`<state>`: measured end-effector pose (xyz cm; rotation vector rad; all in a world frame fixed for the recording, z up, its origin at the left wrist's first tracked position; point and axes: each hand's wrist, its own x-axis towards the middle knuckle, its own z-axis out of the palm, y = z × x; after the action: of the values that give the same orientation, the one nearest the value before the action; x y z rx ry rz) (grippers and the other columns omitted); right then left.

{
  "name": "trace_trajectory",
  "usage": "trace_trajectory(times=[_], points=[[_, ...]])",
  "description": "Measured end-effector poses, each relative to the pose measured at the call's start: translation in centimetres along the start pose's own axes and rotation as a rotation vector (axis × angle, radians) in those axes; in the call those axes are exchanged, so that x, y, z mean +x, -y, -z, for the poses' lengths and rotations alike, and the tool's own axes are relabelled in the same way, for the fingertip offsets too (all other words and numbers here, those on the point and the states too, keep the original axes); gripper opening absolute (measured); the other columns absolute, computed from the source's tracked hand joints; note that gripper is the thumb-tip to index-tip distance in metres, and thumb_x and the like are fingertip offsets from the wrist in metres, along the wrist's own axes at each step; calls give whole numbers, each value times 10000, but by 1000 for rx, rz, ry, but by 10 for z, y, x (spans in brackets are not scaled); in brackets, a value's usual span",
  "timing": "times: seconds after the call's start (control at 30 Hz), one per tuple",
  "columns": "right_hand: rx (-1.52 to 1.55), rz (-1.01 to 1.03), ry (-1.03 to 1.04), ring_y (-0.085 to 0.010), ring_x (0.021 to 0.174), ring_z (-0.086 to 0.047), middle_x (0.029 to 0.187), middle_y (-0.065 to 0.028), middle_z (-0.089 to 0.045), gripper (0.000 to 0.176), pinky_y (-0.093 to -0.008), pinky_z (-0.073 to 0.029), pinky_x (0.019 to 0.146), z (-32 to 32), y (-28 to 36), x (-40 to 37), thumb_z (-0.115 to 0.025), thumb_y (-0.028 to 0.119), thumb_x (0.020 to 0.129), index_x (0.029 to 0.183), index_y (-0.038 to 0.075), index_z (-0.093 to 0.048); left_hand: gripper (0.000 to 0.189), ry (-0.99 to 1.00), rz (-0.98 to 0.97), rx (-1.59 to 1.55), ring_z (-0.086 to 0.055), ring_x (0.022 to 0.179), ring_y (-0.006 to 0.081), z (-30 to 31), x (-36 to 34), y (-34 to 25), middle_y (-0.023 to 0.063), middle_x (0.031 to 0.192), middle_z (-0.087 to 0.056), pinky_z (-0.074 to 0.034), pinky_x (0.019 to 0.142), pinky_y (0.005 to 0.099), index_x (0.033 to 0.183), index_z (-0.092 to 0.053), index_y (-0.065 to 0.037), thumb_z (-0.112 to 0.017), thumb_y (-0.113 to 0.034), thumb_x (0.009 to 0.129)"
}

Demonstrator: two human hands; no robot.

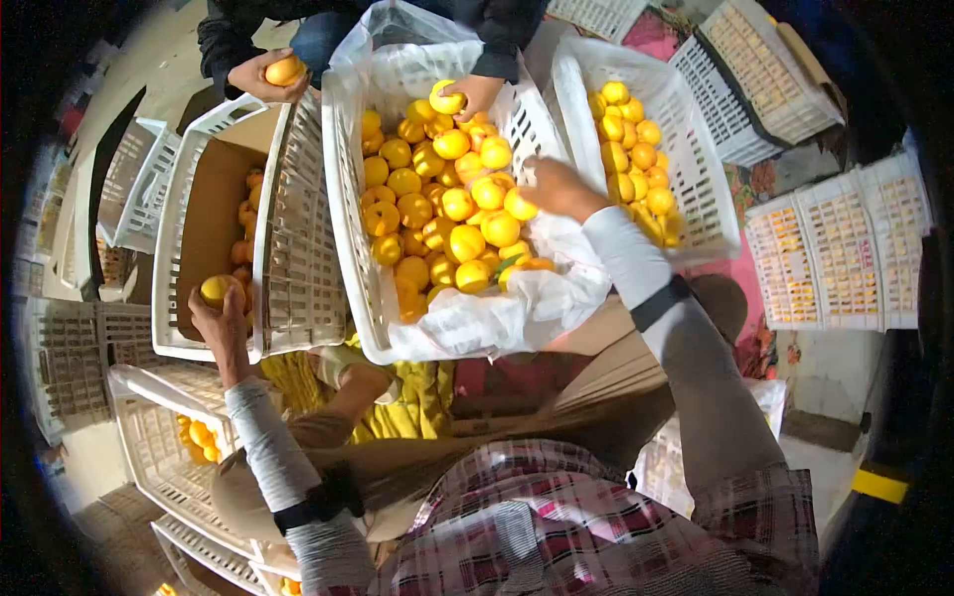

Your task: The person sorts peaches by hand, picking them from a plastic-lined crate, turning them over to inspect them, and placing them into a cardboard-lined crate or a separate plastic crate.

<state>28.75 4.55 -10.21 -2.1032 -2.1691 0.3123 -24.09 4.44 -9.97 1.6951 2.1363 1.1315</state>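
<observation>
My left hand is closed around an orange at the near end of the cardboard-lined crate. More oranges lie inside that crate, partly hidden by its wall. My right hand is above the right side of the middle crate, its fingers apart beside an orange. This crate has a plastic liner and holds a heap of oranges. Across from me, another person's hand grips an orange over the heap; their other hand holds an orange.
Right of the middle crate stands another lined crate of oranges. Stacked white crates stand at the far right, with further crates behind. At lower left, a crate contains some oranges. Yellow cloth lies beneath, near my legs.
</observation>
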Motion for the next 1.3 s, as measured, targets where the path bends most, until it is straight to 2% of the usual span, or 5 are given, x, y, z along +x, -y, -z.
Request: trace_trajectory(times=[0.3,0.4,0.7,0.97,1.3], points=[[-222,138,335,-303,966,-552,1092,-167,-542,549,-390,-478,764,-15,7,24,-641,272,694,1172,71,-459,486,84,0,152,-478,1022,374,-7,-13,-13,235,1121,-480,-396,885,395,1196,-429,8,-611,-170,782],[1146,-312,480,-206,775,-582,899,-83,-586,460,-283,-493,625,31,37,-5,-472,346,847,1189,40,-437,391,-129,-274,-234,-514,974,291,-14,-49,-106,181,1071,-507,-429,835,352,1161,-469,9,-569,-50,787],[1478,-316,1163,-187,562,-565,725,-102,-604,653,-279,-441,448,39,91,-30,-322,581,863,1032,-14,-532,784,670,107,-1132,-458,1065,223,-81,-150,-215,138,1170,-414,-431,871,324,1315,-249,-19,-723,-120,699],[-17,-38,488,-370,965,-553,1036,-220,-576,488,-410,-449,811,-71,14,10,-632,318,701,1083,35,-518,516,723,717,-1489,-547,993,249,-80,-147,-195,117,1112,-521,-493,806,351,1202,-416,-46,-572,-370,831],[319,-281,168,-295,956,-577,1073,-195,-563,688,-352,-468,763,-69,41,-8,-688,324,676,1208,-3,-400,494,655,768,-1578,-543,999,287,-86,-146,-177,143,1082,-532,-485,846,366,1161,-445,-12,-600,-326,813]])
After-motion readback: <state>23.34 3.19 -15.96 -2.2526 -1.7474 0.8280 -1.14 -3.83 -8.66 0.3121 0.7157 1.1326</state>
